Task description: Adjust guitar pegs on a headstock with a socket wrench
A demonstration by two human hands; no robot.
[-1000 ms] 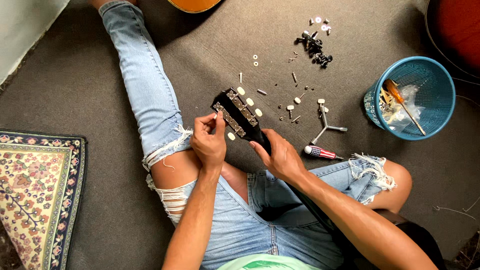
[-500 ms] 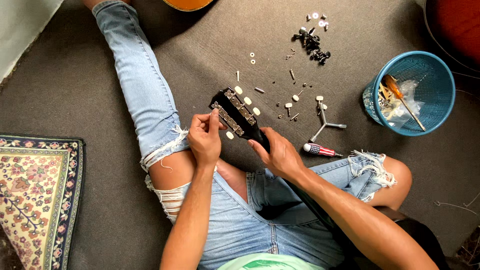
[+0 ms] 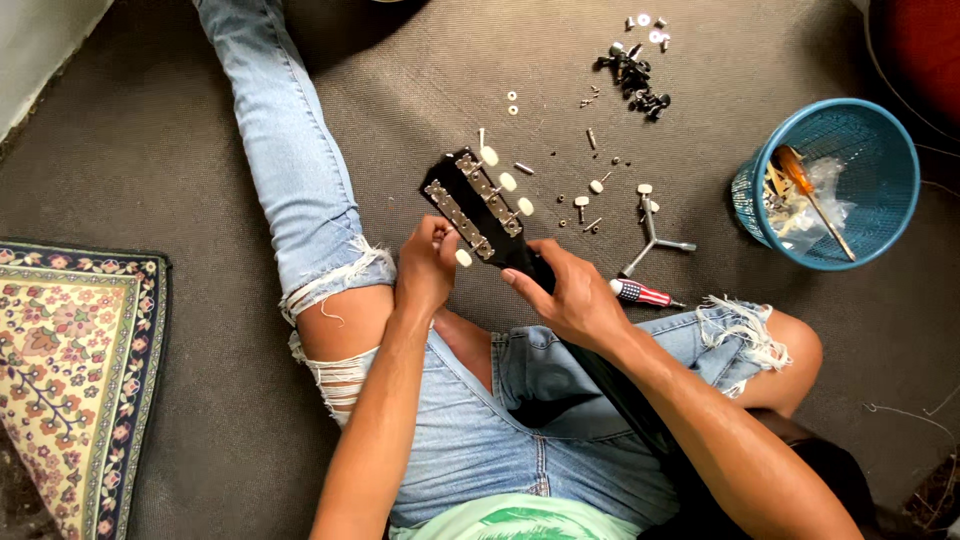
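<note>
A person sits on the dark floor with a black guitar headstock (image 3: pixel 475 205) held over the lap. The headstock is the landmark here. Its long side runs from the lap up and to the left, away from the body, with rows of silver tuners and white knobs along it.

The left hand (image 3: pixel 428 270) is at the near left edge of the headstock, fingers curled in and pinching at a white tuner knob (image 3: pixel 463 257) there. The right hand (image 3: pixel 570 295) is just below the headstock, closed around the black neck and holding it steady — its first finger sticks out along the neck. So the left hand is the one nearer the tuners.

To the right of the headstock, small screws and loose tuner pegs (image 3: pixel 595 185) lie on the floor. A small screwdriver (image 3: pixel 640 292) lies just beside the right hand. Farther right stands a blue basket (image 3: pixel 890 170) — well apart from the headstock
</note>
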